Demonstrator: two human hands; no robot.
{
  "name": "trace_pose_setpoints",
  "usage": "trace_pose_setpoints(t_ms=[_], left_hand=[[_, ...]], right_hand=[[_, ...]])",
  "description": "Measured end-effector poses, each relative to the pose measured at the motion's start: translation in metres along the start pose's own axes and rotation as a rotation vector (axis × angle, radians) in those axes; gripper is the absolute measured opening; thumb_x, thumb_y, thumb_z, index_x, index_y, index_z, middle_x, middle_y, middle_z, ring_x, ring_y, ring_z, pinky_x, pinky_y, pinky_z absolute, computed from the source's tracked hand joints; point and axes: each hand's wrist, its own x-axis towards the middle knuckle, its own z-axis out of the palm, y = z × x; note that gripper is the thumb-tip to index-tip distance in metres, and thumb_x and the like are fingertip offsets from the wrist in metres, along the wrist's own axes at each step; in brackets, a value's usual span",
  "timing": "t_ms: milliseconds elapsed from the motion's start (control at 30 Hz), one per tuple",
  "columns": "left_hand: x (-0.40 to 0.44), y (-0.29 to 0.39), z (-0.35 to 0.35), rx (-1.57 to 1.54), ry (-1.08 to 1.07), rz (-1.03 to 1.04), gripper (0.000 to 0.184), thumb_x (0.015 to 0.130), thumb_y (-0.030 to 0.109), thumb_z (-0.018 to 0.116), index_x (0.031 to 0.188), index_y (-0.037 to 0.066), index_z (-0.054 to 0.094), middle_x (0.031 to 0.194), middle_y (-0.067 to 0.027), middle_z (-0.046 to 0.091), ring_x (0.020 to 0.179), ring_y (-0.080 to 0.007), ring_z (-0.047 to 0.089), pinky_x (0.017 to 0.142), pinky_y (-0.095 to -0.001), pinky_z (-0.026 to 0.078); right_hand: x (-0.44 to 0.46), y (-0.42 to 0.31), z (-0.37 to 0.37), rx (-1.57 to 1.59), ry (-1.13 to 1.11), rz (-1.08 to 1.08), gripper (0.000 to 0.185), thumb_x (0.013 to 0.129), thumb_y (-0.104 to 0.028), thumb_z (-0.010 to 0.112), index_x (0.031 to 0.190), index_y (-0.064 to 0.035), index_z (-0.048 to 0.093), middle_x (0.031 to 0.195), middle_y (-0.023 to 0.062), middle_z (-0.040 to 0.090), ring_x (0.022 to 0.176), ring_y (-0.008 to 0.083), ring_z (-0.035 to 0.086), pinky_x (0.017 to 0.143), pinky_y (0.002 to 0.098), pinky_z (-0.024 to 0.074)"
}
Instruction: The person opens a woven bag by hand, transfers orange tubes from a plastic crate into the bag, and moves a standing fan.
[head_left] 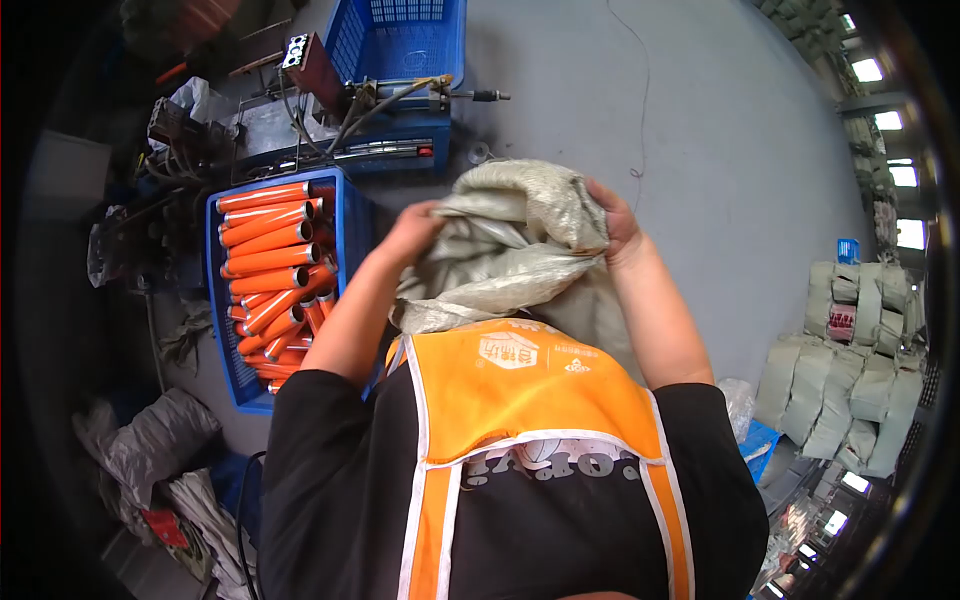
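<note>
A pale grey-green woven sack [520, 285] hangs before my body with its mouth facing up and its rim rolled over. On the left side of the rim, my left hand [418, 228] grips the fabric with closed fingers. My right hand [612, 218] is wrapped round the opposite side of the rim, some of its fingers hidden by the cloth. The sack's inside shows folds of fabric. Left of it stands a blue crate [350, 215] holding many orange tubes [268, 258] with silvery ends.
A machine with a metal cylinder and hoses [400, 95] stands beyond the crate, near another blue crate [410, 45]. Stacked bundles [840, 370] stand at the right. Crumpled sacks [165, 440] lie at the lower left. A thin cord [645, 90] runs along the grey floor [720, 130].
</note>
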Motion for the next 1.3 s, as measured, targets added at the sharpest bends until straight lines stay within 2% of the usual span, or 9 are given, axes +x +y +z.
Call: trace_pose_setpoints(t_ms=[100,200,267,400,633,800,967,1067,1300], left_hand=[[0.002,-0.009,-0.067,-0.66,0.122,0.027,0.026,0.089,0.013,0.049,0.108,0.002,0.062,0.098,-0.009,0.066,0.09,-0.0192,0.063,0.081,-0.03,0.049],[-0.016,0.02,-0.082,-0.395,0.296,0.132,0.025,0.089,0.014,0.049,0.106,0.001,0.063,0.097,-0.0073,0.066,0.087,-0.0155,0.062,0.078,-0.0284,0.048],[-0.014,0.028,-0.074,-0.177,0.337,0.166,0.024,0.087,0.011,0.052,0.104,0.001,0.064,0.096,-0.0055,0.066,0.084,-0.013,0.061,0.076,-0.0257,0.047],[-0.008,0.049,-0.04,0.269,0.263,0.5,0.033,0.08,0.006,0.057,0.112,-0.003,0.06,0.097,-0.0097,0.067,0.087,-0.0137,0.061,0.079,-0.0263,0.048],[-0.053,0.104,-0.006,0.934,0.545,0.926,0.046,0.069,0.017,0.072,0.112,0.008,0.059,0.102,-0.0106,0.058,0.098,-0.0323,0.055,0.09,-0.0428,0.041],[-0.07,0.062,0.019,0.929,-0.017,1.022,0.062,0.076,0.026,0.07,0.131,0.009,0.047,0.119,-0.013,0.055,0.113,-0.0307,0.051,0.101,-0.045,0.036],[-0.048,-0.048,-0.004,0.934,-0.173,0.301,0.062,0.083,0.024,0.062,0.139,0.011,0.039,0.116,-0.0198,0.057,0.108,-0.0374,0.053,0.097,-0.0462,0.038],[-0.041,-0.104,-0.031,1.304,0.015,0.441,0.053,0.081,0.014,0.059,0.133,0.009,0.048,0.126,-0.0235,0.05,0.12,-0.0364,0.046,0.103,-0.0461,0.034],[-0.098,0.05,-0.021,0.624,0.241,0.569,0.063,0.078,0.014,0.068,0.135,0.003,0.043,0.136,-0.0239,0.043,0.129,-0.039,0.036,0.108,-0.0445,0.029]], right_hand=[[-0.02,-0.025,-0.063,-0.2,0.208,0.018,0.044,0.091,-0.024,0.059,0.123,0.004,0.052,0.117,0.0161,0.062,0.105,0.0256,0.063,0.092,0.0376,0.0502],[-0.016,-0.027,-0.085,-0.817,0.797,0.129,0.042,0.09,-0.024,0.061,0.122,0.0028,0.054,0.12,0.0158,0.06,0.109,0.026,0.059,0.095,0.0379,0.0469],[0.006,-0.011,-0.066,-1.852,0.885,-0.403,0.047,0.088,-0.029,0.062,0.124,0.0005,0.051,0.125,0.0164,0.055,0.115,0.0278,0.054,0.098,0.0392,0.0432],[0.065,0.041,0.047,-2.191,0.256,-0.724,0.057,0.085,-0.027,0.064,0.134,-0.005,0.043,0.133,0.0195,0.048,0.122,0.0325,0.048,0.103,0.0381,0.0378],[0.109,0.04,-0.008,-1.772,0.273,0.013,0.041,0.083,-0.026,0.062,0.118,-0.0044,0.057,0.106,0.0191,0.065,0.1,0.035,0.061,0.087,0.0392,0.0465],[0.123,0.023,-0.038,-1.296,0.452,-0.089,0.028,0.088,-0.02,0.055,0.105,0.0005,0.064,0.092,0.0115,0.068,0.085,0.0187,0.062,0.078,0.0342,0.0486],[0.141,-0.019,-0.019,-0.9,0.629,-0.28,0.027,0.091,-0.018,0.051,0.1,0.0041,0.064,0.098,0.009,0.065,0.091,0.0185,0.06,0.082,0.0372,0.0489],[0.153,-0.043,-0.03,-0.454,0.59,-0.606,0.031,0.095,-0.023,0.049,0.108,0.002,0.061,0.109,0.0117,0.061,0.098,0.0205,0.057,0.085,0.0381,0.0479],[0.188,-0.001,-0.056,-1.218,0.651,-0.676,0.03,0.095,-0.022,0.046,0.102,-0.0002,0.065,0.095,0.0047,0.066,0.088,0.0146,0.057,0.08,0.0321,0.0458]])
